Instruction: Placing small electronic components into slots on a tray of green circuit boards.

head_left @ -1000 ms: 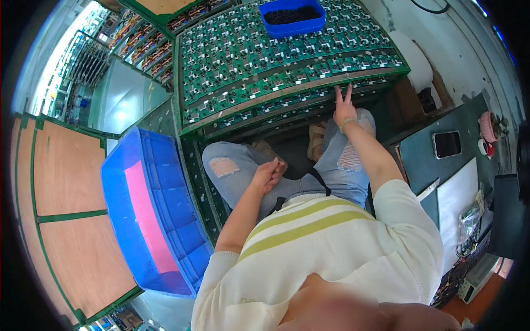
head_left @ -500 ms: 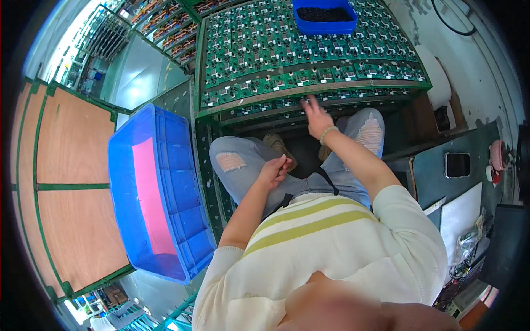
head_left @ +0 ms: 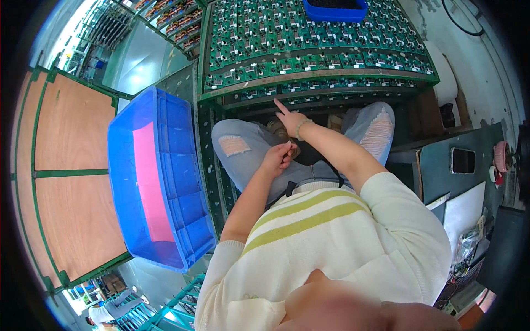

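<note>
My left hand (head_left: 280, 158) is held over my lap with its fingers curled and pinched together. Whatever may be between those fingers is hidden or too small to name. Just beyond it, my right hand (head_left: 291, 119) reaches forward with the index finger stretched out toward the front edge of the bench. Its other fingers are partly folded and nothing shows in them. Nearest to that fingertip is a lower row of green circuit boards (head_left: 309, 85) under the rail. Above it, many more circuit boards (head_left: 265, 33) lie in close rows across the bench top.
A blue tub (head_left: 335, 12) of small black parts stands on the boards. Left of me is a large blue crate (head_left: 185, 182) with a pink sheet (head_left: 152, 182) inside. At the right, a side table (head_left: 436, 165) carries a phone (head_left: 462, 160) and a white sheet (head_left: 462, 209).
My right hand has swung left along the bench edge, closer to my left hand, and its index finger now points out. The left hand stays pinched over my lap, shifted slightly up.
</note>
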{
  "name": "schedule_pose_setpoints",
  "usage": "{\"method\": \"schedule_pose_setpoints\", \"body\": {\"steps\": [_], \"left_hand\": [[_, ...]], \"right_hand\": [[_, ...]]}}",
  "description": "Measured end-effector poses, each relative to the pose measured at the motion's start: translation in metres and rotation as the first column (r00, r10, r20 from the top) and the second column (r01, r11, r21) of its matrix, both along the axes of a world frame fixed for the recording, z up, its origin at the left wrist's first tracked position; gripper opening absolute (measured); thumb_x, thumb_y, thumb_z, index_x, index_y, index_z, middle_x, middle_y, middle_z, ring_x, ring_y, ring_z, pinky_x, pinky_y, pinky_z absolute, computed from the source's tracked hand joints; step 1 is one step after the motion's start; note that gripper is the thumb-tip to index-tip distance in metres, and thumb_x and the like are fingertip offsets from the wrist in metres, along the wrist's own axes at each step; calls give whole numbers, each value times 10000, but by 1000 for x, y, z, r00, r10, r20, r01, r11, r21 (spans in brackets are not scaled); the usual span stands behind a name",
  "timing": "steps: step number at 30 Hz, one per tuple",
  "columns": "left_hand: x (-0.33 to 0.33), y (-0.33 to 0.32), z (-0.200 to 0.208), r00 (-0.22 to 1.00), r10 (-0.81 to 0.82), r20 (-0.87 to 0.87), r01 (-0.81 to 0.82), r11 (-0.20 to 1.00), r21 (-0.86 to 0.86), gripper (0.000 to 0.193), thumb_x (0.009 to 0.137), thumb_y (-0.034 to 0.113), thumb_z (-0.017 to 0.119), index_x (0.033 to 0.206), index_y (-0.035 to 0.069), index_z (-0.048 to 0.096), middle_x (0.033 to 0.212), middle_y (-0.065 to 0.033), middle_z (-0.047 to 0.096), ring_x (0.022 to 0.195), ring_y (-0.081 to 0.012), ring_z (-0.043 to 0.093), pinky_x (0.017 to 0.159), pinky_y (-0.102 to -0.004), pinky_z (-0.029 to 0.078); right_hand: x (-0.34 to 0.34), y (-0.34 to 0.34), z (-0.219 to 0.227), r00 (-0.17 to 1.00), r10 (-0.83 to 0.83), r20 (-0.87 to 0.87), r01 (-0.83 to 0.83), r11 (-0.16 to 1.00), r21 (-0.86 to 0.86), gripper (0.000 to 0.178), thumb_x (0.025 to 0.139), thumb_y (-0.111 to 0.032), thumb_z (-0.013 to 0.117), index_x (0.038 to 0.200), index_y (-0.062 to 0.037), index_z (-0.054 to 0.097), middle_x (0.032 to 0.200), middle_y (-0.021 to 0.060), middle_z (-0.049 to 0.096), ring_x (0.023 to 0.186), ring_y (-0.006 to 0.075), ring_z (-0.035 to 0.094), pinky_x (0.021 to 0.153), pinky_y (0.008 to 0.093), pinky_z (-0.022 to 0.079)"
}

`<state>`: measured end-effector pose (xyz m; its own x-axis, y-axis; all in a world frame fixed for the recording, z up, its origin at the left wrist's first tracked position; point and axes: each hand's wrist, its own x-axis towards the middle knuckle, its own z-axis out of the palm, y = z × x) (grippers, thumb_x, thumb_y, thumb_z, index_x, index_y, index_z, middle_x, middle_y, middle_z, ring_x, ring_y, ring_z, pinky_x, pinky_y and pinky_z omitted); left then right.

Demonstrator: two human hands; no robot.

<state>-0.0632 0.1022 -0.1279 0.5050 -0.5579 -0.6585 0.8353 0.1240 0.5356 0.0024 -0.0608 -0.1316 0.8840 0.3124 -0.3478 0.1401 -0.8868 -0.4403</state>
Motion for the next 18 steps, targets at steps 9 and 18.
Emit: {"method": "schedule_pose_setpoints", "body": {"steps": [9, 18], "left_hand": [[-7, 6, -1, 999, -29, 34, 30, 999, -33, 252, 930, 262, 526, 994, 25, 581, 687, 19, 471, 482, -44, 357, 354, -169, 251], [-8, -3, -3, 998, -41, 47, 42, 999, -15, 233, 910, 243, 566, 964, 18, 597, 670, 22, 485, 474, -51, 383, 343, -164, 252]], "right_hand": [[-48, -30, -39, 986, -154, -71, 163, 974, 159, 793, 707, -37, 575, 1415, -69, 218, 1515, 133, -6, 1191, 348, 468, 962, 387, 423], [-61, -102, -35, 875, -452, -173, 445, 892, -81, 571, 774, -77, 522, 1313, 17, 357, 1477, 256, -53, 1106, 374, 532, 965, 391, 418]]}}
